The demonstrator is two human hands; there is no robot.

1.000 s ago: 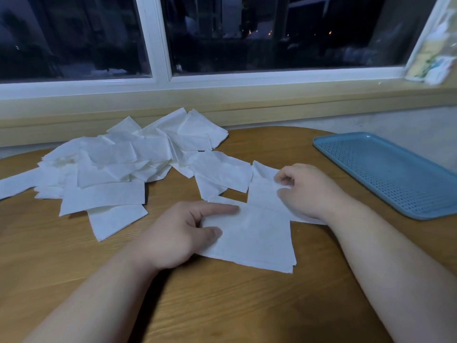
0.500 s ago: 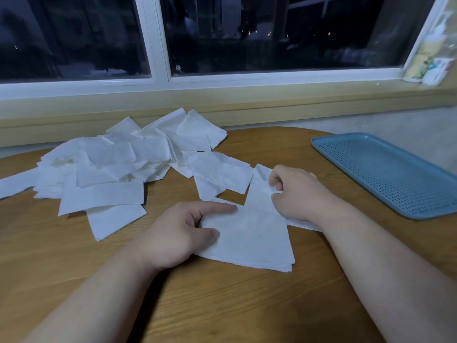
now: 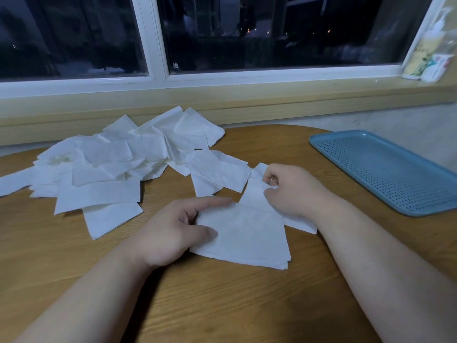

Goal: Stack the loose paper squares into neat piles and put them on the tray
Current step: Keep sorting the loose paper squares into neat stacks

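In the lower middle of the frame, on a round wooden table [image 3: 222,305], a small pile [image 3: 247,238] of white paper squares lies flat with its edges roughly lined up. The left hand [image 3: 173,233] holds the pile's left side: the thumb presses down on top, the forefinger stretches straight along the far edge, and the other fingers curl in at the paper's edge. Just right of centre, the right hand [image 3: 294,191] has its fingers curled and pinches a single sheet [image 3: 254,191] whose near end overlaps the pile's far right corner. In the upper left lies a wide, untidy heap [image 3: 118,164] of loose paper squares, overlapping at all angles. At the right edge sits a blue perforated tray [image 3: 385,169] with no paper on it, well apart from the pile. Behind the table, a white-framed window [image 3: 272,33] shows darkness outside.
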